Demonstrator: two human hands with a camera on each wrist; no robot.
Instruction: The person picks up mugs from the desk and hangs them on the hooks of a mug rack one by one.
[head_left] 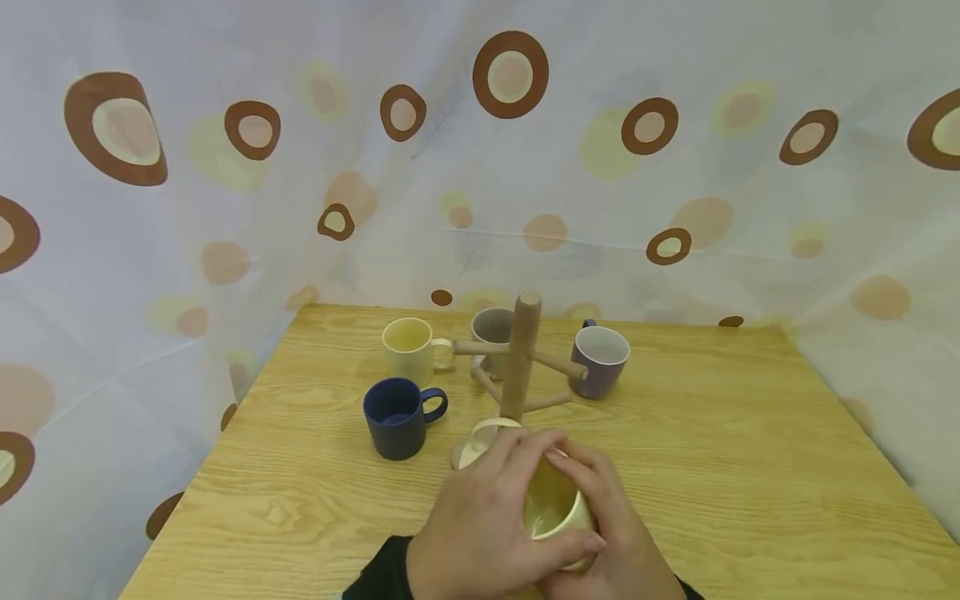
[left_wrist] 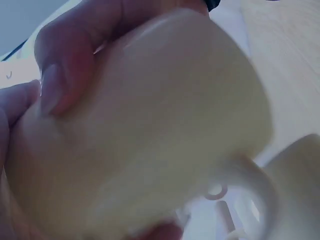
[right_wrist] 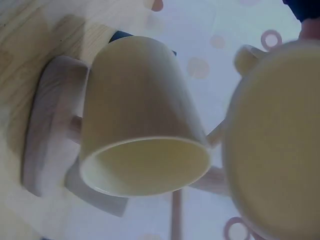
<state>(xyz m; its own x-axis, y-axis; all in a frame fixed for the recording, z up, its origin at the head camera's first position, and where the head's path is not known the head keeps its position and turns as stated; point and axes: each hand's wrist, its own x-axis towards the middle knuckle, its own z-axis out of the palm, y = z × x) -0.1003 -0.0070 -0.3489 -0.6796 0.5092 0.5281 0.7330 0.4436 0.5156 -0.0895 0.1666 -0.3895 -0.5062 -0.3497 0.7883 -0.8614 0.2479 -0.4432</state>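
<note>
Both hands hold a cream mug (head_left: pixel 553 504) low in the head view, its mouth turned up toward the camera. My left hand (head_left: pixel 476 512) grips it from the left, fingers over the rim and thumb across the front. Around the right side curls my right hand (head_left: pixel 611 512), its fingertips meeting the left ones. In the left wrist view the mug's side (left_wrist: pixel 150 115) fills the picture, with its handle at lower right. A second cream mug (right_wrist: pixel 140 95) is beside the wooden mug tree (head_left: pixel 517 367) in the right wrist view; whether it hangs there I cannot tell.
A dark blue mug (head_left: pixel 395 425) and a pale yellow mug (head_left: pixel 408 354) stand left of the tree. Behind it is a grey mug (head_left: pixel 491 325); a purple mug (head_left: pixel 600 367) stands to the right. Pegs (head_left: pixel 558 364) stick out several ways. A patterned curtain (head_left: pixel 450 167) surrounds the wooden table (head_left: pixel 750 467).
</note>
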